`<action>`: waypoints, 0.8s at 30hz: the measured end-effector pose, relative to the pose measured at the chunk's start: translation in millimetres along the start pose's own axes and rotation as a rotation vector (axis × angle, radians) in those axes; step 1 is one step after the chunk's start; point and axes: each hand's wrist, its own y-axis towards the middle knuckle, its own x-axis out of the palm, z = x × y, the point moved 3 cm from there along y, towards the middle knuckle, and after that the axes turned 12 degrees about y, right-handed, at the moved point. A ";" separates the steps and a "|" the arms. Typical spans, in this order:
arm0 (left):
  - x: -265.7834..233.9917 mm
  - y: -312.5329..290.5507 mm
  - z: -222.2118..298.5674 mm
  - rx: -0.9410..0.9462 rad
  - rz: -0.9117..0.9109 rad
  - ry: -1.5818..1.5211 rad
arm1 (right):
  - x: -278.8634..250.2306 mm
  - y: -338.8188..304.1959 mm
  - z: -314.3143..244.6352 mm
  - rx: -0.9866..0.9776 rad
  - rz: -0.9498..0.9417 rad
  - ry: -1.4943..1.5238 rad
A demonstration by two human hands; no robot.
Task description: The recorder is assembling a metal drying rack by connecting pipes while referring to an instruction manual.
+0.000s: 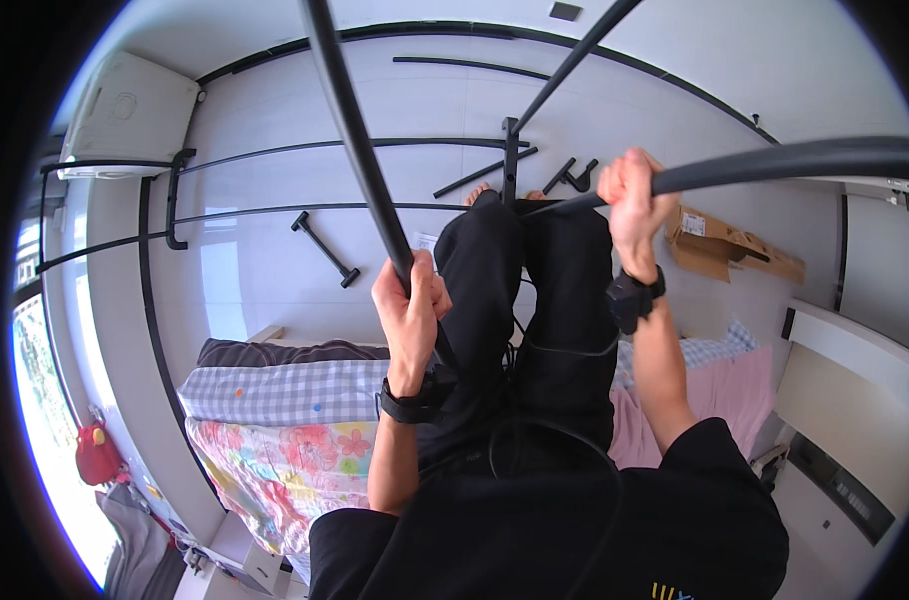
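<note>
I sit with a long black metal tube (359, 150) slanting up from beside my left leg, and my left hand (411, 305) is closed round its lower part. My right hand (634, 205) is wrapped round a second black tube (794, 163), which runs from above my knees to the right edge of the view. Between my feet stands a short black post (509, 165), partly hidden by my legs. A thinner-looking black bar (574, 72) slants up from the top of that post. Both wrists wear black bands.
A black tubular frame (299, 212) extends left across the floor. A short bar with end plates (324, 250), loose rods (484, 172) and a hooked black part (581, 178) lie nearby. Torn cardboard (734, 248) lies at right. The bed (284, 395) is beneath me; a white box (129, 110) stands far left.
</note>
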 end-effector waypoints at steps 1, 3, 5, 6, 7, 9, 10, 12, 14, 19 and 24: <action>0.4 2.0 2.5 0.005 0.006 -0.002 | -3.9 -2.8 -0.6 0.052 -0.134 0.028; 5.4 3.1 5.5 -0.088 -0.070 0.019 | -3.3 -15.3 -11.5 0.159 -0.349 -0.005; 12.7 10.5 8.1 -0.100 -0.101 0.036 | -4.0 0.1 -11.4 0.271 -0.533 0.073; 14.8 11.4 9.0 -0.111 -0.143 0.056 | -10.7 10.8 -13.0 0.329 -0.606 0.112; 17.3 13.9 5.4 -0.102 -0.167 0.079 | -16.0 21.9 -15.5 0.364 -0.616 0.094; 19.5 9.4 0.1 -0.140 -0.253 -0.009 | -23.8 24.3 -16.5 0.326 -0.783 0.149; 20.1 7.3 -2.3 -0.145 -0.297 -0.055 | -25.4 22.8 -17.0 0.326 -0.859 0.177; 21.4 3.0 -7.0 -0.130 -0.271 -0.056 | -26.7 14.8 -18.5 0.303 -0.888 0.150; 25.5 7.8 -4.1 -0.102 -0.263 -0.057 | -37.2 8.5 -16.4 0.243 -0.451 0.086; 13.9 -6.7 4.8 0.004 -0.060 -0.138 | 9.6 -42.5 8.9 -0.352 0.334 -0.118; 14.1 -16.7 8.6 0.010 -0.016 -0.144 | 0.4 -40.2 56.6 -0.263 0.547 -0.307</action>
